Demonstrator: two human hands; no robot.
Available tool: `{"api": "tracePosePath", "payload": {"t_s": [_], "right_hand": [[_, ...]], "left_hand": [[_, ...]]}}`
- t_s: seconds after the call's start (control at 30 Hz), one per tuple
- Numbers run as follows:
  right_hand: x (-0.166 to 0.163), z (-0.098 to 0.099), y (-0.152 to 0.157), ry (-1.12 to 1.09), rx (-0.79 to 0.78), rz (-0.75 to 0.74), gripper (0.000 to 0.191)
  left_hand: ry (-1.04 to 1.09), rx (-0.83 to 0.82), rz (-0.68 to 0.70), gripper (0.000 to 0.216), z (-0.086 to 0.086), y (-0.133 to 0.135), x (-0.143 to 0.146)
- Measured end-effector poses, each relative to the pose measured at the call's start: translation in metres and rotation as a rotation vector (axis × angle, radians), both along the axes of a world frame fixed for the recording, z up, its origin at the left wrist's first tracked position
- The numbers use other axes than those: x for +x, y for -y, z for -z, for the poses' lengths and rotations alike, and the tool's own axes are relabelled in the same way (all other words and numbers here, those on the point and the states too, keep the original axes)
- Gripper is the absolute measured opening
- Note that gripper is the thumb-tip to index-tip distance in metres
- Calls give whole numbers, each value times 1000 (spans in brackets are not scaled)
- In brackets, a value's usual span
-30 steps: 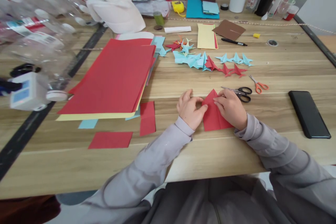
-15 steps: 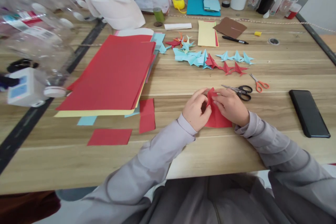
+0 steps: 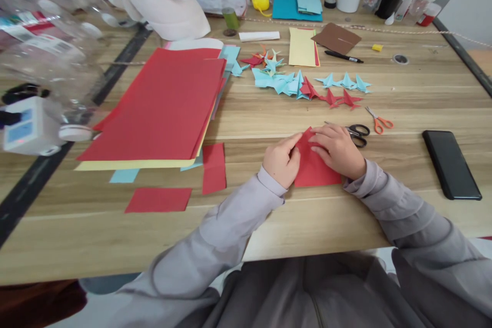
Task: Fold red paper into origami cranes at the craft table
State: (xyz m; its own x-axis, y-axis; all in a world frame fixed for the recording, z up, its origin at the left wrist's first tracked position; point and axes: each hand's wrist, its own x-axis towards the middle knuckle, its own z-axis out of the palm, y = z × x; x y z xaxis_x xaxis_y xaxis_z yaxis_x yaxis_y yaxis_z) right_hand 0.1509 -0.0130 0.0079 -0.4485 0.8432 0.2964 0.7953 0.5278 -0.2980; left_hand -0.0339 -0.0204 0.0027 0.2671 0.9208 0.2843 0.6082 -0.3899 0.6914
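A piece of red paper [image 3: 315, 171] lies on the table between my hands, its upper part coming to a point. My left hand [image 3: 283, 160] grips its left edge, fingers and thumb closed on it. On the upper right side, my right hand [image 3: 340, 151] has curled fingers on the paper, covering that edge. Black-handled scissors [image 3: 358, 135] lie just beyond my right hand, their blades partly hidden by it. Orange-handled scissors [image 3: 380, 122] rest farther right.
Folded paper cranes [image 3: 286, 83], blue and red, stand farther back. Large red sheets [image 3: 161, 107] are stacked on the left, with small red rectangles [image 3: 158, 200] nearby. A phone [image 3: 451, 164] lies at right. Plastic bottles [image 3: 57, 51] crowd the far left.
The red paper's raised, bunched upper part has come down flatter, and more of its surface shows. My left hand has shifted slightly left, its fingers straighter; my right hand has barely moved.
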Motion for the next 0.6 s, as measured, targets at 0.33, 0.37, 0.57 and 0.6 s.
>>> {"api": "tracePosePath", "payload": {"t_s": [0.33,0.37,0.57,0.6], "right_hand": [[-1,3,1,-14,-24,32,22],[-1,3,1,-14,-29,35,22],[-1,2,1,-6,-38,37,24],[-1,2,1,0,-37,35,25]], "left_hand": [[70,6,-18,41,4,-1,1],[90,-5,-15,41,4,-1,1],[201,-48,-6,40,4,-1,2],[209,-51,-3,40,4,-1,1]]}}
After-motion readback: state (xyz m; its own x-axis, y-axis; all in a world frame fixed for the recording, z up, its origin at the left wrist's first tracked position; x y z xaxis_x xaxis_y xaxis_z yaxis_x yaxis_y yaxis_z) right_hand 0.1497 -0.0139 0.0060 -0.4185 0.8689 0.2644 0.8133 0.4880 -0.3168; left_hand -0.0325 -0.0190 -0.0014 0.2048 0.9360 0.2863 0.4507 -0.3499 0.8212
